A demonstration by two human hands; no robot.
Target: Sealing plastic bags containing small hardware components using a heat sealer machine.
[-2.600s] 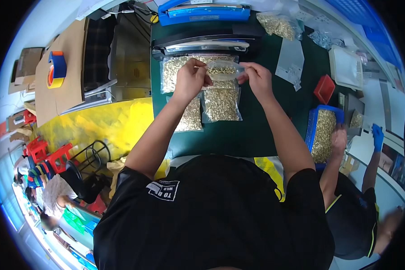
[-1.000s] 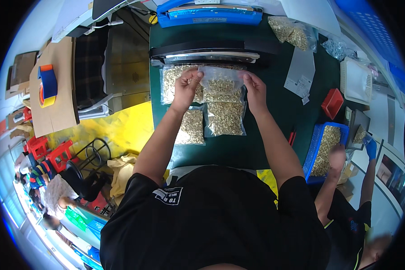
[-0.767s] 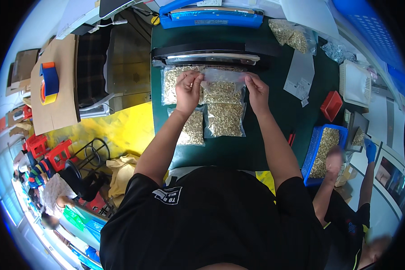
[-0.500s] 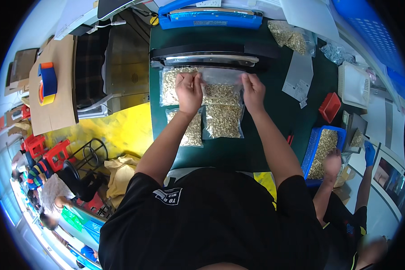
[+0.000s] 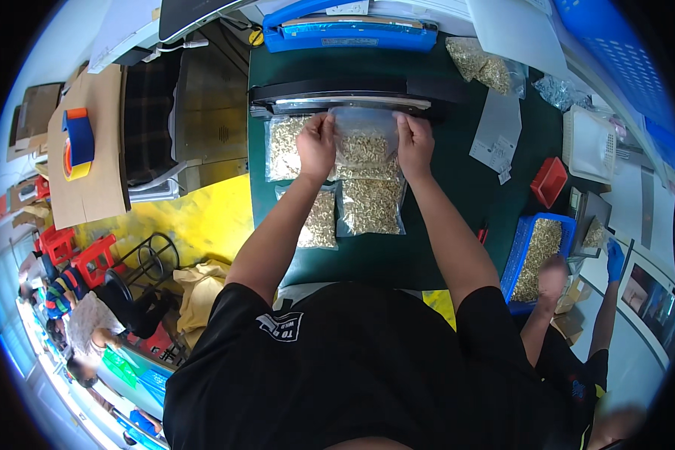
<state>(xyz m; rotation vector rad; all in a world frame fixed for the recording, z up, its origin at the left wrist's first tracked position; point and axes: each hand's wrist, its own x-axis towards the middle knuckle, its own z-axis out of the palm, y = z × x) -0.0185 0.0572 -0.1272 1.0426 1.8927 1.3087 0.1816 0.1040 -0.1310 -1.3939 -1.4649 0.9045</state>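
Note:
A clear plastic bag [image 5: 364, 146] partly filled with small pale-tan pieces is stretched between my hands. My left hand [image 5: 317, 150] pinches its top left corner and my right hand [image 5: 415, 146] its top right corner. Its flat upper edge lies along the front of a black bar-shaped bag sealer [image 5: 352, 103]. Whether that edge is inside the sealer I cannot tell. Similar filled bags lie flat on the green tabletop: one bag [image 5: 283, 154] left of my left hand, another bag [image 5: 371, 206] below the held one, and a third bag [image 5: 319, 221] nearer me.
A blue sealer [image 5: 352, 37] stands at the back, with filled bags [image 5: 487, 67] and a paper sheet [image 5: 495, 131] to its right. On the right are a red tray [image 5: 549, 182] and a blue basket [image 5: 512, 277] of pieces, beside a co-worker's hand [image 5: 553, 279]. A metal-sided machine [image 5: 214, 112] stands left.
Both hands have moved slightly away from me with the bag, bringing its upper edge closer to the black sealer. My right hand has also shifted a little left.

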